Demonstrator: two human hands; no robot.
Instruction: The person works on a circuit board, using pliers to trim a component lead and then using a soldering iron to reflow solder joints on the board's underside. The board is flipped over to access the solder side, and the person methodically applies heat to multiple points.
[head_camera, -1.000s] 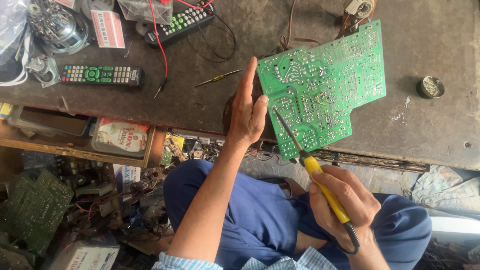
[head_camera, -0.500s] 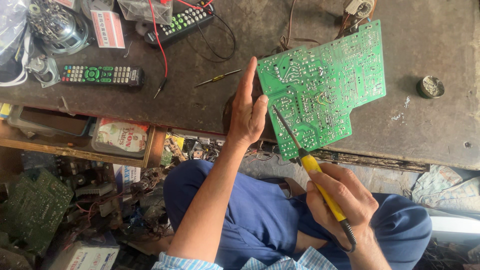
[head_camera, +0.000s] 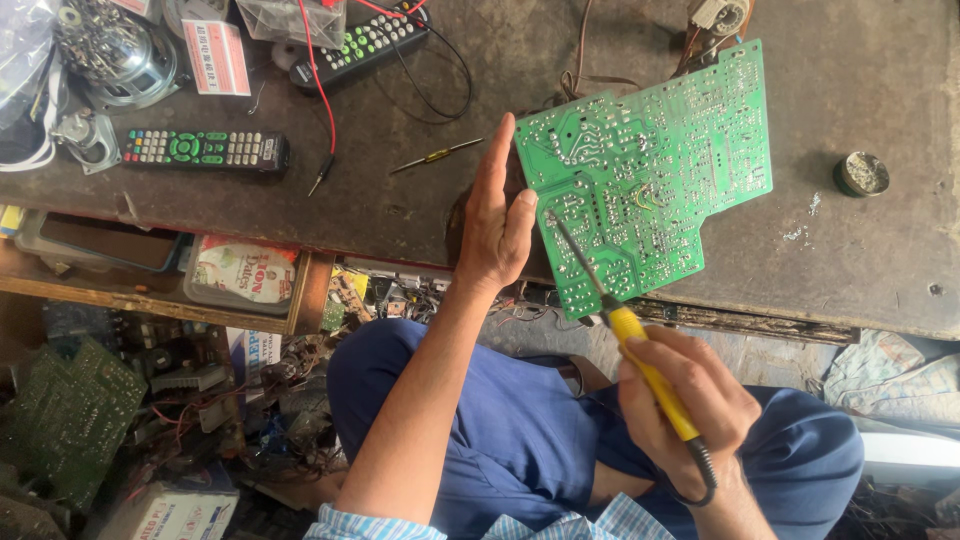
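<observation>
Your left hand (head_camera: 495, 225) rests flat and edge-on against the left edge of the large green printed circuit board (head_camera: 655, 170), fingers straight and together, thumb touching the board's edge; it braces the board and grips nothing. The board lies solder side up on the dark worn workbench (head_camera: 880, 260), at about one o'clock from your lap, its lower corner overhanging the bench edge.

Your right hand (head_camera: 680, 400) is closed around the yellow-handled soldering iron (head_camera: 650, 365) in a pen-like hold, wrist low over your knee. The dark shaft runs to eleven o'clock, tip on the board's lower left area.

Judgement: the board is light, stiff and thin, with sharp solder points and fragile traces; hold it by the bare edges only. The iron's shaft should be treated as hot; keep to the handle.

A black remote control (head_camera: 205, 150) lies well apart at nine o'clock, a small round tin (head_camera: 862, 173) at three o'clock.
</observation>
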